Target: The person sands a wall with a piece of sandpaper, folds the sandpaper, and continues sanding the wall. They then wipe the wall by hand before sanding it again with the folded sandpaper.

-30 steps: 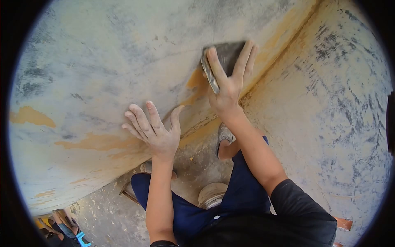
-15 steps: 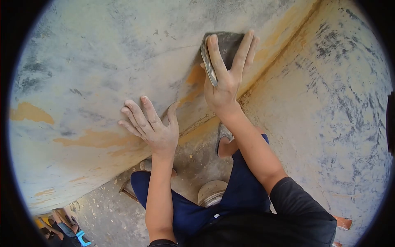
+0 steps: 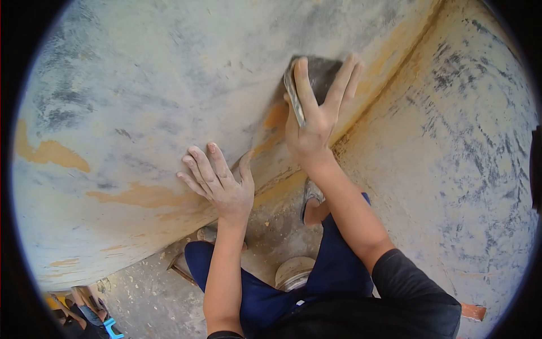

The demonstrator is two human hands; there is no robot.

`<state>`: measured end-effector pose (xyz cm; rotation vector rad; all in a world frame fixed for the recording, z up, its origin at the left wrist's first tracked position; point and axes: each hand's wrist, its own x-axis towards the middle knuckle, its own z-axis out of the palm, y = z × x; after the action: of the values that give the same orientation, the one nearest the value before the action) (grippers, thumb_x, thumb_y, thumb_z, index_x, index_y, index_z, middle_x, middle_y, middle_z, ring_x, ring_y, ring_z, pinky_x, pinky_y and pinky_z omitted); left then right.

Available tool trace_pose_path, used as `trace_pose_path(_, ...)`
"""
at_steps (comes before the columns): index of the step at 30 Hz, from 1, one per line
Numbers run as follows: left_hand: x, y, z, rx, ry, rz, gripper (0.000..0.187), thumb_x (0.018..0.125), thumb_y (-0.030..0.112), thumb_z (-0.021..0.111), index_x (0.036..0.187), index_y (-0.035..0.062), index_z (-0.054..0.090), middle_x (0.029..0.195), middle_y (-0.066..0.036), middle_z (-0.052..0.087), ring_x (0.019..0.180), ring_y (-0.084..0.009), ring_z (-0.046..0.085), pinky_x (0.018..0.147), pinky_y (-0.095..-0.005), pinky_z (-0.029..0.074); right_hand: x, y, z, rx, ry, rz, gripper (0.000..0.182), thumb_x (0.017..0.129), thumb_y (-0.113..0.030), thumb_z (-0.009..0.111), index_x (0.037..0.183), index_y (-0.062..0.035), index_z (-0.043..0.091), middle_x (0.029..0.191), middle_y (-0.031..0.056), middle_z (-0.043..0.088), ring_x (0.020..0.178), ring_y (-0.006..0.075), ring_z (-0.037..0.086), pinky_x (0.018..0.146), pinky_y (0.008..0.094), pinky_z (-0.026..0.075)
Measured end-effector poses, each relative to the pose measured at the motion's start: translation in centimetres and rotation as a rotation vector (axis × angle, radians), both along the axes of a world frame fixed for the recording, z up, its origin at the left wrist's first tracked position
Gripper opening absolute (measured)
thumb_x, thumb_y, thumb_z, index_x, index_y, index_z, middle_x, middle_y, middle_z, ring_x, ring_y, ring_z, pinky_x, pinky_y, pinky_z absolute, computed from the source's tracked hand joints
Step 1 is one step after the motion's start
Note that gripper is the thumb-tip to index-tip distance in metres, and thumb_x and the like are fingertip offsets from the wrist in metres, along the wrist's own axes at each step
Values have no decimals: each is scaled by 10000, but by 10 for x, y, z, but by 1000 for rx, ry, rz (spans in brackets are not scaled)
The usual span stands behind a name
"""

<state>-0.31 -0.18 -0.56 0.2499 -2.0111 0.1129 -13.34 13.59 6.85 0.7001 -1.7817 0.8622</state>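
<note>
My right hand (image 3: pixel 319 121) presses a dark grey, folded sheet of sandpaper (image 3: pixel 326 79) flat against a large pale surface (image 3: pixel 169 73). Two of its fingers lie apart over the sheet's back, and a dusty, thick left edge of the sheet shows beside the index finger. Lower and to the left, my left hand (image 3: pixel 230 192) rests on the same surface with fingers spread and nothing in it. Dust coats its fingertips. Orange-brown patches show on the surface around both hands, one of them just below the sandpaper.
A seam (image 3: pixel 389 85) runs diagonally to the right of my right hand, where a second curved pale surface (image 3: pixel 446 147) meets the first. Below, a round tub (image 3: pixel 294 271) is between my legs on the speckled floor (image 3: pixel 149 299). Another person's legs (image 3: pixel 84 305) show at bottom left.
The whole view has shifted, so hands and surface appear slightly lower and further right. Relative to the surface, the sandpaper and both hands have hardly moved.
</note>
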Motion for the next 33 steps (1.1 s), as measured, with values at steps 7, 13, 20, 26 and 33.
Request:
trace_pose_path(7, 4, -5, 0, 10, -6, 11, 956, 904, 391, 845, 1612, -36, 366, 1706, -289, 257, 1622, -428, 175, 1286, -637, 126, 5, -1, -13, 10, 20, -46, 640, 855, 46, 722, 1469, -126, 671, 1720, 346, 186, 1593, 545, 145, 1268, 563, 199)
trace_pose_path(13, 7, -1, 2, 1, 37, 17, 966, 907, 421, 844, 1613, -33, 366, 1708, -276, 260, 1625, -412, 174, 1289, -623, 139, 26, 6, -36, 78, -95, 8, 518, 964, -147, 689, 1473, -244, 675, 1695, 363, 236, 1581, 530, 191, 1239, 605, 213)
trace_pose_path(20, 7, -6, 5, 30, 77, 29, 1010, 886, 457, 856, 1620, -26, 359, 1707, -264, 268, 1622, -403, 185, 1296, -608, 142, 9, 37, -37, -147, -174, -38, 491, 1055, -97, 607, 1545, -89, 574, 1709, 268, 307, 1588, 476, 257, 1261, 534, 246)
trace_pose_path(26, 16, -15, 10, 56, 118, 38, 1047, 871, 487, 861, 1627, -24, 348, 1717, -258, 247, 1628, -401, 165, 1302, -600, 121, 13, 19, -49, -78, -84, -50, 520, 1042, -96, 618, 1552, -26, 542, 1676, 257, 384, 1594, 465, 259, 1257, 556, 235)
trace_pose_path(33, 10, -36, 9, 45, 128, 41, 1124, 887, 569, 819, 1651, -45, 268, 1734, -263, 189, 1638, -418, 90, 1299, -613, 43, 25, -26, -46, -37, -10, -30, 559, 999, -83, 625, 1511, 111, 511, 1657, 265, 411, 1598, 443, 269, 1271, 603, 177)
